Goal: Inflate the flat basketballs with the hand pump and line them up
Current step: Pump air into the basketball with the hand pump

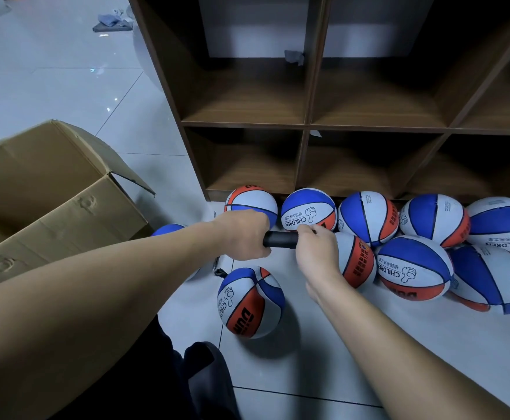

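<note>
Black plastic hand pump [280, 239] gripped at both ends, red-white-blue rubber basketballs [414, 268] all over the pale tiled floor [338, 359].

Left hand [243, 234] is wrapped around the pump's left end and the right hand [317, 248] pinches the other end, holding it level just above the floor in front of the dark brown wooden cubby shelf [306, 125]. I count ten balls: five in a row along the shelf's bottom edge, three more crowded just in front of that row toward the right, one sitting alone near the person's knee, and one mostly hidden behind the left forearm. One open brown cardboard box [51, 189] sits at the left, close to the shelf's left corner. Right wrist blocks part of the orange-and-white ball behind it.
</note>
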### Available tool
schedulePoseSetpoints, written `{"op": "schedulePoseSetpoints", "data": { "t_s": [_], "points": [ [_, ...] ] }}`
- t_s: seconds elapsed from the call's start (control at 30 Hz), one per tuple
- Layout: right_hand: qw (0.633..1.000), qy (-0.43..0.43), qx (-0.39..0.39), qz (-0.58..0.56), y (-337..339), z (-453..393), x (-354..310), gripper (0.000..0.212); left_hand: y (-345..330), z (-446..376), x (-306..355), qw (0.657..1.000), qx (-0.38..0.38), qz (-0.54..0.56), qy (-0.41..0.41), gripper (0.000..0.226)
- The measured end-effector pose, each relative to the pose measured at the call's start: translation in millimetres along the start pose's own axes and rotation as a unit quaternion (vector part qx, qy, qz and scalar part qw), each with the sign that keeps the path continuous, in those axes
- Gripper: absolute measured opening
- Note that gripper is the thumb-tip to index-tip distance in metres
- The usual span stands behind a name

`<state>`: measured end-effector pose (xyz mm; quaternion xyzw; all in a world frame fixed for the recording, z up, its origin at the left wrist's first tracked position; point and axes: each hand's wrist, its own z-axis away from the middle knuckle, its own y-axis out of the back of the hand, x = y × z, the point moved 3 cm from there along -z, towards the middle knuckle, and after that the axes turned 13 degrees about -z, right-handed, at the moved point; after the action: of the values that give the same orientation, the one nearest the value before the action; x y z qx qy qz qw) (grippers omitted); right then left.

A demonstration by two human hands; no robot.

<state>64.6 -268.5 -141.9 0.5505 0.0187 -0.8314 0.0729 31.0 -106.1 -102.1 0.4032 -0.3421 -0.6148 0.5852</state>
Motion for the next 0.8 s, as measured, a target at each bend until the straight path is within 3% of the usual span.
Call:
{"op": "schedulePoseSetpoints", "data": {
  "t_s": [0.17,0.3,0.43,0.6,0.8],
  "points": [
    [1.0,-0.019,-0.02,-0.012,12.3,-11.5,-5.1,0.029,0.0,-2.2,-3.6,1.0,-0.011,0.023,0.004,0.025],
    [1.0,-0.02,0.007,-0.006,41.9,-27.2,-13.1,0.039,-0.6,-0.3,-25.8,0.999,-0.027,0.017,0.032,0.026],
    [0.999,-0.035,0.028,-0.023,63.0,-39.4,-17.2,0.036,-5.4,2.3,-38.2,0.997,-0.048,0.037,0.045,0.029],
    [0.995,0.04,0.095,0.013,52.8,-28.7,-22.5,0.037,1.3,0.9,-22.4,0.999,-0.011,0.0,0.037,0.026],
    [0.988,0.1,0.102,0.057,30.2,-9.7,-21.8,0.039,-0.1,3.7,-20.3,0.999,0.004,-0.009,0.034,0.025]
  ]
}}
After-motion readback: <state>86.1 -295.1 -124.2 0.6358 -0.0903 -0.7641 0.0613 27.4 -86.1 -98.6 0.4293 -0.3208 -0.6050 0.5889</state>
